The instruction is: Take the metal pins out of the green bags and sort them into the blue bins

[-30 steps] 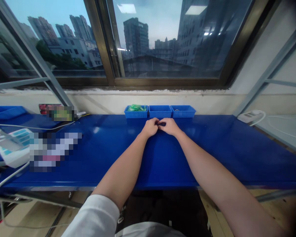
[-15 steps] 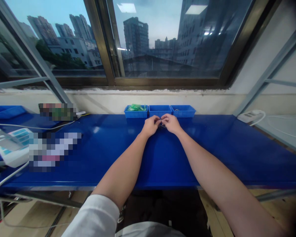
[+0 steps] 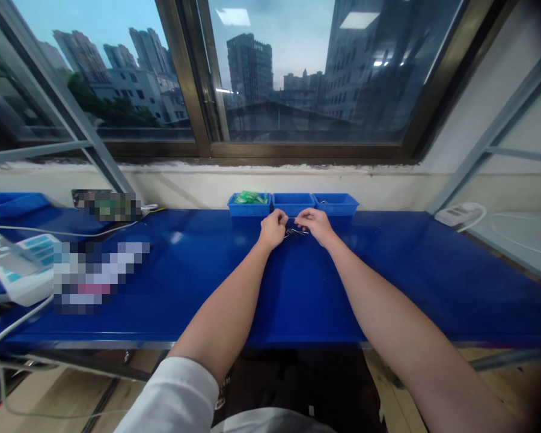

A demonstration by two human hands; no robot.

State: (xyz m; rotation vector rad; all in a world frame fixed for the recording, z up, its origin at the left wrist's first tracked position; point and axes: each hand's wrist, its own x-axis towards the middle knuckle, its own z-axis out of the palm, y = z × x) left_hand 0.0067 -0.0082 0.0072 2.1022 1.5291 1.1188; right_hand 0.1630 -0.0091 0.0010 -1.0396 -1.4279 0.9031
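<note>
A thin, pale, rod-like piece [image 3: 291,218] spans the gap between my two hands, just in front of the blue bins. My left hand [image 3: 274,228] is closed on its left end, fingers curled. The fingertips of my right hand [image 3: 313,222] pinch the other end. What kind of piece it is, I cannot make out. Below and between the hands, several small dark and shiny slender metal pieces [image 3: 290,232] lie on the blue table [image 3: 311,282].
Along the wall stand a blue bin of green packets [image 3: 249,208], a middle blue bin [image 3: 293,207] and a right blue bin [image 3: 336,207] with small metal bits. A white device [image 3: 24,264] with cables is at left, a power strip [image 3: 460,212] at right.
My hands have moved slightly apart from each other, so the thin piece between them shows. More of the small metal pieces on the table is visible.
</note>
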